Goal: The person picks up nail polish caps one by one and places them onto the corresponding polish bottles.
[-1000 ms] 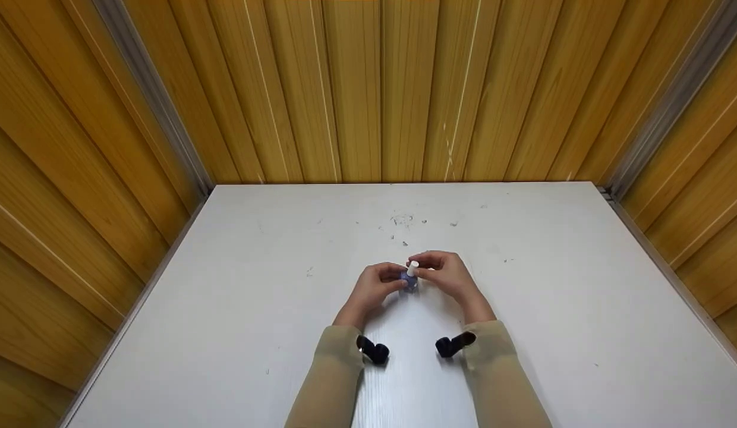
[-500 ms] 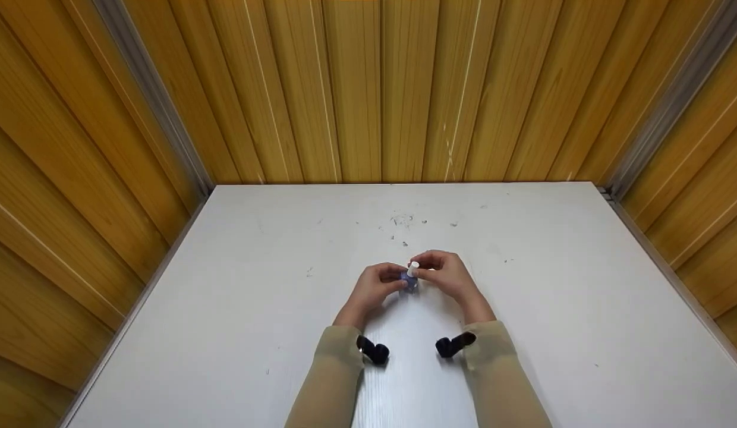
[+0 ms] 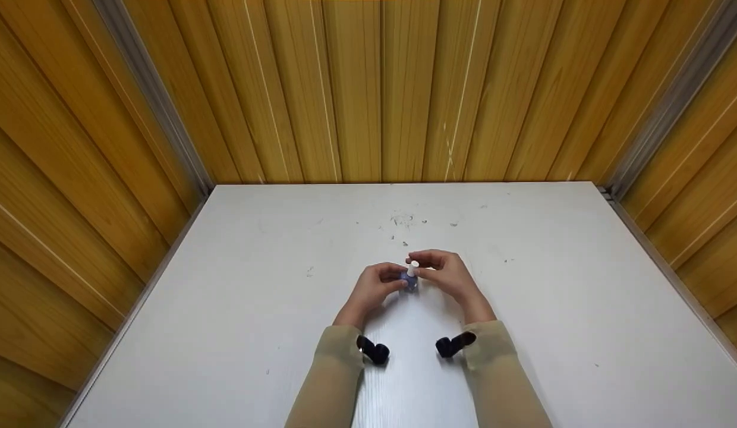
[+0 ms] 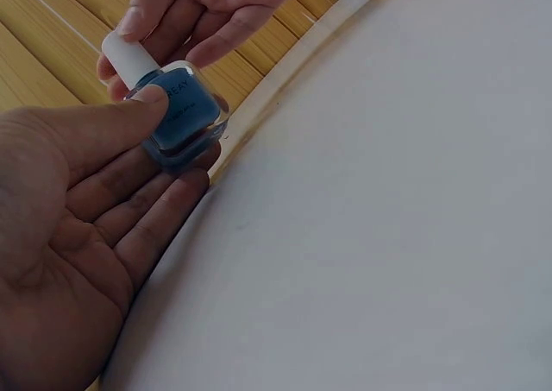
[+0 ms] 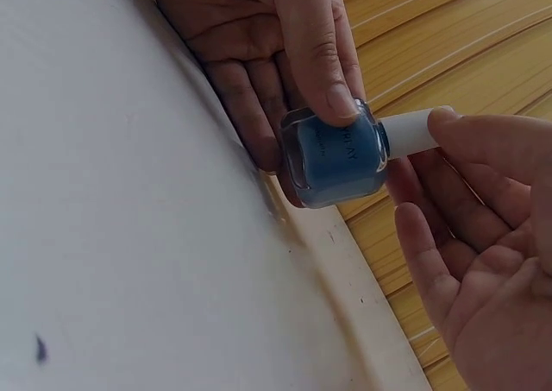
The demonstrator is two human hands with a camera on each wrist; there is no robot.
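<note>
A small square-shouldered nail polish bottle [image 4: 191, 115] of blue polish, with dark lettering on its front, is held in my left hand [image 3: 370, 289]. The left thumb presses its front face, and the fingers lie behind it. My right hand [image 3: 449, 275] pinches the tall white cap [image 5: 409, 133], with the thumb on the near side and fingers behind. The cap stands at the bottle's neck; whether it is loose there I cannot tell. In the head view the bottle tilts slightly, the cap leaning up and right. Fingers partly cover the glass.
The white table [image 3: 273, 321] spreads around both hands, with small dark marks [image 3: 402, 220] toward the back. Wood-patterned panels [image 3: 356, 89] rise behind it and on both sides. A black wrist camera [image 3: 374, 349] sticks out from the left sleeve, another [image 3: 454, 344] from the right.
The right fingertips shift slightly at the cap. The left hand and the bottle stay in place.
</note>
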